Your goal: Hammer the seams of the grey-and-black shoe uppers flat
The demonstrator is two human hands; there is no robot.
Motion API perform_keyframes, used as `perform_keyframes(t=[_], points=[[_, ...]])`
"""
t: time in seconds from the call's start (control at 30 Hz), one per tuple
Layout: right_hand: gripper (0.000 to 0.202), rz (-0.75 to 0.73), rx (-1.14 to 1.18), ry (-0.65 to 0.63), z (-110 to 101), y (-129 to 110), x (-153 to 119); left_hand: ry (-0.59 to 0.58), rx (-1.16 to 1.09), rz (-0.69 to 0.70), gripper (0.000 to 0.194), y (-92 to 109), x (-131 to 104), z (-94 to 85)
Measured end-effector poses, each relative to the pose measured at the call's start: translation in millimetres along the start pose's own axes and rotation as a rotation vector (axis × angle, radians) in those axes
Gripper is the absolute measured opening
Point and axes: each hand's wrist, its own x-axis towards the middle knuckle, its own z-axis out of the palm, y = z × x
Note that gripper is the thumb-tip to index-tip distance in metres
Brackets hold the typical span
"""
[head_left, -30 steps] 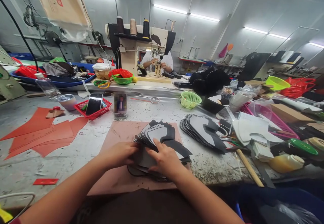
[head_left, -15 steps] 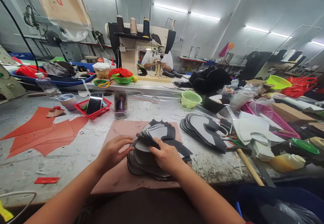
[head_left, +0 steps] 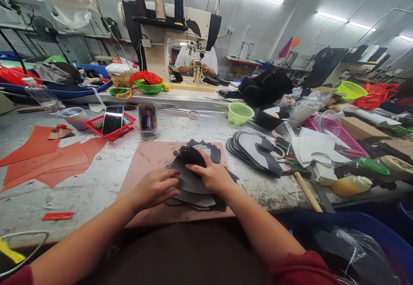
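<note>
A loose stack of grey and black cut shoe-upper pieces (head_left: 190, 182) lies in front of me on a pinkish mat (head_left: 146, 158). My right hand (head_left: 219, 176) pinches a black upper piece (head_left: 192, 154) between thumb and index finger, lifting it curved above the stack. At the stack's left side is my left hand (head_left: 155, 188), its fingers stretched and somewhat apart, the tips at the edge of the grey pieces. How many layers the right hand holds is hidden. Another fanned stack of grey and black pieces (head_left: 245, 147) rests to the right of the mat.
A red basket (head_left: 112, 134) with a phone, a clear cup and orange sheets (head_left: 61, 158) are on the left. A green basket (head_left: 240, 113) stands behind; a wooden-handled tool (head_left: 308, 192) and bottles lie right. Beyond, a person works at a sewing machine (head_left: 155, 48).
My right hand has raised and bent the black piece, so its dark side shows. My left hand has shifted lower along the stack's left edge. The camera view has tilted and moved slightly.
</note>
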Motion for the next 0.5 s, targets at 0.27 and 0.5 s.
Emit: perform_keyframes(t=[0.27, 0.5], points=[[0.064, 0.12, 0.069, 0.091, -2.0, -16.9, -5.2, 0.181, -0.125, -0.156, 0.014, -9.8, 20.5, 8.5], [0.042, 0.321, -0.052, 0.198, -14.4, 10.8, 1.6, -0.017, -0.108, -0.279, 0.022, -16.4, 13.4, 21.6]])
